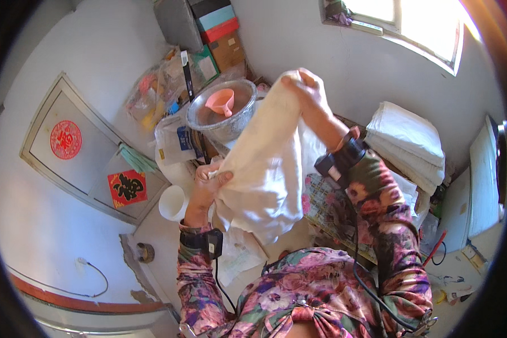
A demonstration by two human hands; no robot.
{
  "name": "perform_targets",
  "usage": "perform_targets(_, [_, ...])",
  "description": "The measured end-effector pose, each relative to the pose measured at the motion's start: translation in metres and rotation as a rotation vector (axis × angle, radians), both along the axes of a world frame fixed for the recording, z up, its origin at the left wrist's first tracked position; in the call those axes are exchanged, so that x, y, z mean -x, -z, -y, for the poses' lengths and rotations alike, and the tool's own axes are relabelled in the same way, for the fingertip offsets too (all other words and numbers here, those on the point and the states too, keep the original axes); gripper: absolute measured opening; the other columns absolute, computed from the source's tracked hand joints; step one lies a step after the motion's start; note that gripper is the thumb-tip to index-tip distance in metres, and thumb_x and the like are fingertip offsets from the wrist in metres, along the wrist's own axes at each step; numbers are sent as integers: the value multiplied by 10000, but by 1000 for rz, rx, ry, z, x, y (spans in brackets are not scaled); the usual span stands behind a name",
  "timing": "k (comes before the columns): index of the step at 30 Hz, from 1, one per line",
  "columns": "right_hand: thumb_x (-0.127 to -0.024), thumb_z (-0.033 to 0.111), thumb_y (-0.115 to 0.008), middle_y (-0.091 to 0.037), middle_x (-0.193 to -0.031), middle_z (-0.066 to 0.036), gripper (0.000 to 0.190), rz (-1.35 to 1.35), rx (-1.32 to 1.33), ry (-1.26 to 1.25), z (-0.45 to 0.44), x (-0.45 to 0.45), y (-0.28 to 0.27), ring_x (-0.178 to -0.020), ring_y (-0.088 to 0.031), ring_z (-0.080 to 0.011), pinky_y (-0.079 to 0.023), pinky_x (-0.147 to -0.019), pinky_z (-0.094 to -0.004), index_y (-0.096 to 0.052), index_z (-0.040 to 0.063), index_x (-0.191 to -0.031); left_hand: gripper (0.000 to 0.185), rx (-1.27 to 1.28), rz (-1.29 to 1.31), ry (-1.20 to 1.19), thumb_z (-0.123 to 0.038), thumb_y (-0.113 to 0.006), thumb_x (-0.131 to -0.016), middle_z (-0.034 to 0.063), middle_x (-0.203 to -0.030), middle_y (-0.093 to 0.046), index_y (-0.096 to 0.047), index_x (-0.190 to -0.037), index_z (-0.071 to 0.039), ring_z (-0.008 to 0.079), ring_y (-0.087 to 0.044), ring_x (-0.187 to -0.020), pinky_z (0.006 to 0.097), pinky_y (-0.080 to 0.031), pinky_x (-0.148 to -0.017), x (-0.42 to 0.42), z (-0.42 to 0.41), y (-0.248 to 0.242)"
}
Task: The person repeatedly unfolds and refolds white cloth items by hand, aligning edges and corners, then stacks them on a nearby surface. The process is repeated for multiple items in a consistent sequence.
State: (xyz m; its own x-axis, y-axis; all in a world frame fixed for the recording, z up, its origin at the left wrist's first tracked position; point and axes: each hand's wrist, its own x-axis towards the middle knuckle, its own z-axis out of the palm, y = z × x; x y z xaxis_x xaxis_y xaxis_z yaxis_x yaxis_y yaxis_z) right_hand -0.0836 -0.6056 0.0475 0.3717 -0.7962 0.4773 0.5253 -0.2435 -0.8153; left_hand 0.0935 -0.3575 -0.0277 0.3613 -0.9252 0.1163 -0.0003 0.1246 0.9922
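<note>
A large white cloth [262, 169] hangs stretched between my two hands, its lower part draping in loose folds over the middle of the view. My left hand [209, 181] grips one edge at the lower left, thumb on top. Higher up at the right, my right hand [306, 91] pinches the cloth's upper corner. Behind the cloth, at the upper left, is a metal basin [245, 120] with a pink plastic ladle [220, 101] in it. A folded stack of white cloth [405, 139] lies to the right of my right forearm.
A white bucket [173, 203] stands left of my left hand. Beyond the basin are filled plastic bags [152, 93] and stacked boxes [226, 50]. A patterned cover [327, 198] lies under my right forearm. At the left is a door [88, 143], at the upper right a window [426, 25].
</note>
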Motion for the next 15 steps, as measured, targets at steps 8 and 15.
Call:
perform_targets(8, [-825,249,-753,-673,-903,-13,336,-41,336,192,32,-4,-101,-772,-642,-105,-522,-678,-251,-654,42,-1070,278,65,-46,-182,-235,-761,-801,2,-880,-686,-718,-972,-20,67,-612,-772,221,-480,-702,-14,-28,9])
perform_targets(15, [-878,307,-655,-659,-1039,-190,432,-299,804,674,69,5,-188,-935,-611,-250,-486,-818,-373,-611,-79,-1066,167,-86,98,-160,-165,-738,-803,-23,-746,-641,-702,-902,-35,40,-542,-626,215,-426,-559,-59,-55,36])
